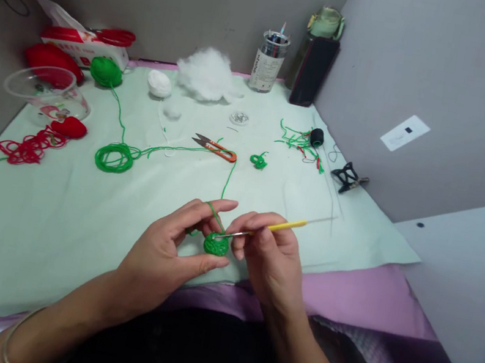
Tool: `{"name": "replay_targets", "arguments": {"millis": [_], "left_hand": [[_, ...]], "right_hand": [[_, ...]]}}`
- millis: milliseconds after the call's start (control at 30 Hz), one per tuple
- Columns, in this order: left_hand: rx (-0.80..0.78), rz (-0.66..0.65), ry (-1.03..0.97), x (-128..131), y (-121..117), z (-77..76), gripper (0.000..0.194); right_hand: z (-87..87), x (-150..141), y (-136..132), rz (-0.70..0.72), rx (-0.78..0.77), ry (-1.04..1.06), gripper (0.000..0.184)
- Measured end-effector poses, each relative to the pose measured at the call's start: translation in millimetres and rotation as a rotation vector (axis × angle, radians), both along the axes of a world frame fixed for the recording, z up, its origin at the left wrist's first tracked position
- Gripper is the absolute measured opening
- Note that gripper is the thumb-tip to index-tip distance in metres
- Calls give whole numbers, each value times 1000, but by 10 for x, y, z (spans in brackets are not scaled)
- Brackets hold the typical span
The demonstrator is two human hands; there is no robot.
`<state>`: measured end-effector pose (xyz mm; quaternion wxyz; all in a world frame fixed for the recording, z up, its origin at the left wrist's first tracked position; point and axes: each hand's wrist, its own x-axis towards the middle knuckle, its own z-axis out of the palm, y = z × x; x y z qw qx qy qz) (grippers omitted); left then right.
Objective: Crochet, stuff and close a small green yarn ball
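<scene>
My left hand [173, 247] pinches a small round green crochet piece [215, 245] between thumb and fingers, with green yarn [228, 179] looped over the index finger. In my right hand [270, 251] is a crochet hook [287, 225] with a yellow handle, held like a pen. Its metal tip meets the upper edge of the crochet piece. From the left index finger the yarn runs up past orange thread snips [224, 151] and left to a loose green coil [114, 157] on the pale green cloth.
Behind stand a green yarn ball [106, 72], a white yarn ball [159, 84], fluffy white stuffing [209, 75], a pen cup [269, 62] and a phone [315, 71] leaning on a bottle. Red yarn [28, 145] and a clear plastic cup [44, 89] are left; yarn scraps [298, 138] and a black clip [349, 178] right.
</scene>
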<state>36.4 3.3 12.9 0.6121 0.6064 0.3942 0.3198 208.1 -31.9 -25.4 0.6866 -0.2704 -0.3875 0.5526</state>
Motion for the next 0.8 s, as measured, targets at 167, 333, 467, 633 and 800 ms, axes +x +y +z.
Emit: {"name": "replay_targets", "arguments": {"millis": [167,333,467,633,800], "left_hand": [[76,10,57,-6,25,-28,51],[103,-21,71,-4,49,-18,50],[113,-40,91,-13,61,-9,49],[137,-40,101,-23,58,-24,50],[140,-12,112,-32,44,-30,48]], "right_hand": [[-11,20,23,50,-51,55,13],[-23,111,-7,41,5,-74,15],[21,178,-39,16,55,-224,16],[87,196,-94,-76,155,-469,18],[94,179,-113,-133,299,-678,17]]}}
